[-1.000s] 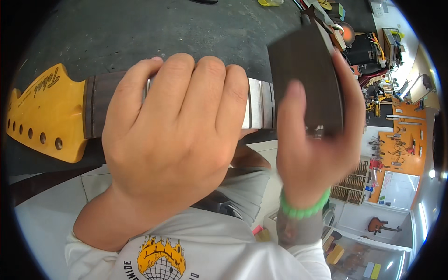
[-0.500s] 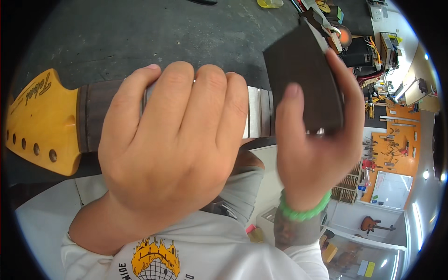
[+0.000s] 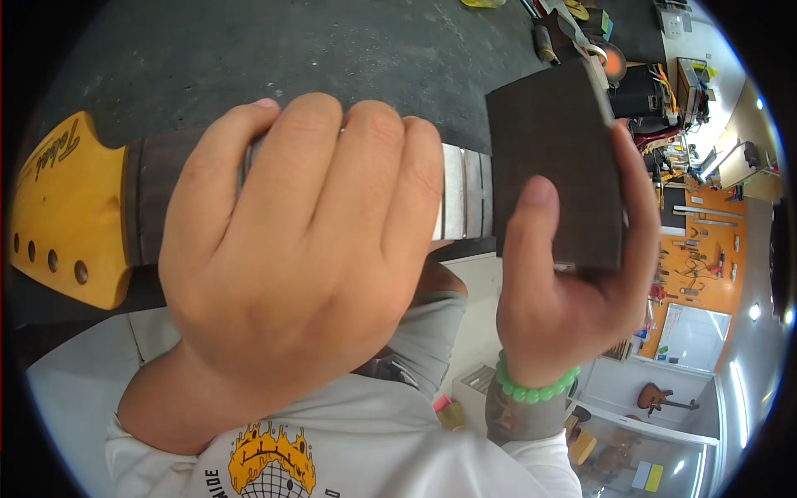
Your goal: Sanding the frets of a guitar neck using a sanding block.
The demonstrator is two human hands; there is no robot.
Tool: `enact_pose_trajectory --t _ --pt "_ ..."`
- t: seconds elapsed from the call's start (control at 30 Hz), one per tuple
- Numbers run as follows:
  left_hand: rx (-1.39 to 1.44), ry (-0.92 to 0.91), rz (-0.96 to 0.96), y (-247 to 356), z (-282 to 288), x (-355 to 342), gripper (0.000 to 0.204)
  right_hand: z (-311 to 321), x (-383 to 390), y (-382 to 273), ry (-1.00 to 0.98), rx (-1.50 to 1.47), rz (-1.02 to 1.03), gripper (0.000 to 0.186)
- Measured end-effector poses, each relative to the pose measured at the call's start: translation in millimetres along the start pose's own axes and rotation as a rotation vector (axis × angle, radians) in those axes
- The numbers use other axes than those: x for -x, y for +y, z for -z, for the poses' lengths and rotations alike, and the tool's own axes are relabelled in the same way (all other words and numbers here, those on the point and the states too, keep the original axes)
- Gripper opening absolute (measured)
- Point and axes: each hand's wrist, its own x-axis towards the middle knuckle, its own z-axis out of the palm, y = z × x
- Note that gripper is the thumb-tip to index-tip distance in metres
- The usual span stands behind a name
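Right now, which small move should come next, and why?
Perhaps slide the dark block slightly along the guitar neck: the right hand holds the block, which overlaps the neck in view, and the left hand, wrapped over the neck, could steady it.

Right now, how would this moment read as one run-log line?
left grip: across guitar neck; right grip: holding dark block, contact with neck unclear; yellow guitar head: far left

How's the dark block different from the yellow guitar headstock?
The dark block is brownish-black; the yellow headstock is bright. The block has mostly straight edges; the headstock has curvy ones. The block's broad face looks plain; the headstock shows lettering and a row of round holes.
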Motion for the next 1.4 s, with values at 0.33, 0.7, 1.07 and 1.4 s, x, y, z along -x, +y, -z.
enact_pose_trajectory --t 0.33,0.7,1.07,1.4 --pt "0.02 -0.13 0.043 7 17 -12 0.05 18 33 -8 0.016 -0.084 0.045 0.061" --pt "0.024 -0.082 0.056 11 18 -14 0.049 19 61 -6 0.204 -0.059 0.127 0.058" --pt "0.009 -0.172 0.067 7 15 -5 0.055 26 55 -3 0.046 -0.126 0.071 0.058" --pt "0.034 -0.174 0.053 3 16 -6 0.053 -3 6 3 -0.009 0.015 0.14 0.053"
